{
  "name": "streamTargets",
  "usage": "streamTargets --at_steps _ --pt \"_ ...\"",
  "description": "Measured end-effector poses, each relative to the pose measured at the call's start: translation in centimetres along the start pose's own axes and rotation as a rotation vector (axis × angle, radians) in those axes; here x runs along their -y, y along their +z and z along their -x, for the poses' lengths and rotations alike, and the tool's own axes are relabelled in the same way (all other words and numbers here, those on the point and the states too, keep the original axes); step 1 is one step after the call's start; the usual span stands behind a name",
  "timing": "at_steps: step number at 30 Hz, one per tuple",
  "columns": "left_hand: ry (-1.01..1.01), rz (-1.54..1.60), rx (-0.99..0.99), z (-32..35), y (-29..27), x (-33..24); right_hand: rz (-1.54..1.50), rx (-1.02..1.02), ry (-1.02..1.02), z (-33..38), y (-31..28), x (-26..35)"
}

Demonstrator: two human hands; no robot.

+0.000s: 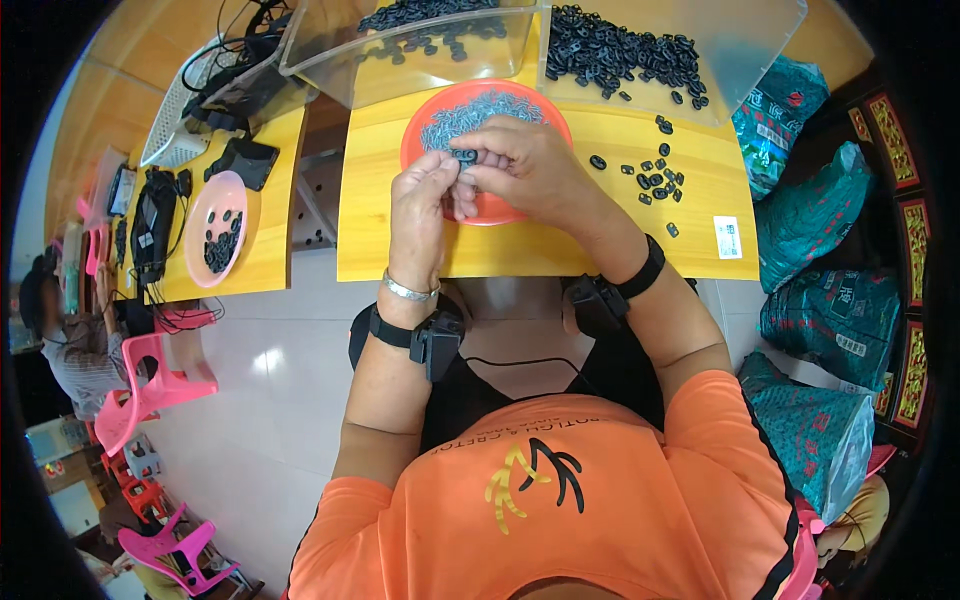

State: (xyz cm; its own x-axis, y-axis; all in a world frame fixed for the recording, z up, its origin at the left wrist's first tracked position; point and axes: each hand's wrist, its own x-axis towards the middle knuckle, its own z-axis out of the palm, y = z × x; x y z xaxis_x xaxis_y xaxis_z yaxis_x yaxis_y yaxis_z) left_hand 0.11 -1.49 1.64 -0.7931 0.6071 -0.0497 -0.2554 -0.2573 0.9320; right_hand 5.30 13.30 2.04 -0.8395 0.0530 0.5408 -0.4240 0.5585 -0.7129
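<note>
Both my hands meet over the near part of a red-orange plastic dish [562, 112] heaped with small silvery metal pieces [478, 112]. My left hand [428, 188] pinches one side of a small black plastic part [463, 157] with holes in it. From the other side, the thumb and finger of my right hand [522, 165] close on the same part. Whether a metal piece is also between the fingertips cannot be made out. Several loose black plastic parts [656, 182] lie on the yellow table [400, 250], to the right of my right hand.
Two clear bins, a left one [400, 75] and a right one [640, 95], hold more black parts at the back. On a side table, a pink bowl [232, 192] holds black parts. Green sacks [830, 320] stand at right. A pink chair [150, 385] and another person are at left.
</note>
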Motion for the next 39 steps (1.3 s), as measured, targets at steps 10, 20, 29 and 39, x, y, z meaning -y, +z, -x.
streamTargets --at_steps 10,20,29,39 --pt "0.110 -0.026 0.090 0.4 -0.1 -0.2 -0.155 0.043 0.103 -0.1 -0.9 1.5" --pt "0.209 -0.246 -0.024 0.4 0.4 -0.1 -0.104 0.082 0.086 -0.1 -1.2 0.7" --pt "0.313 -0.408 -0.066 0.5 0.4 0.2 -0.201 0.088 0.098 -0.1 -1.3 0.7" --pt "0.186 -0.225 -0.001 0.4 0.5 0.2 -0.266 0.096 0.173 -0.1 -1.6 1.1"
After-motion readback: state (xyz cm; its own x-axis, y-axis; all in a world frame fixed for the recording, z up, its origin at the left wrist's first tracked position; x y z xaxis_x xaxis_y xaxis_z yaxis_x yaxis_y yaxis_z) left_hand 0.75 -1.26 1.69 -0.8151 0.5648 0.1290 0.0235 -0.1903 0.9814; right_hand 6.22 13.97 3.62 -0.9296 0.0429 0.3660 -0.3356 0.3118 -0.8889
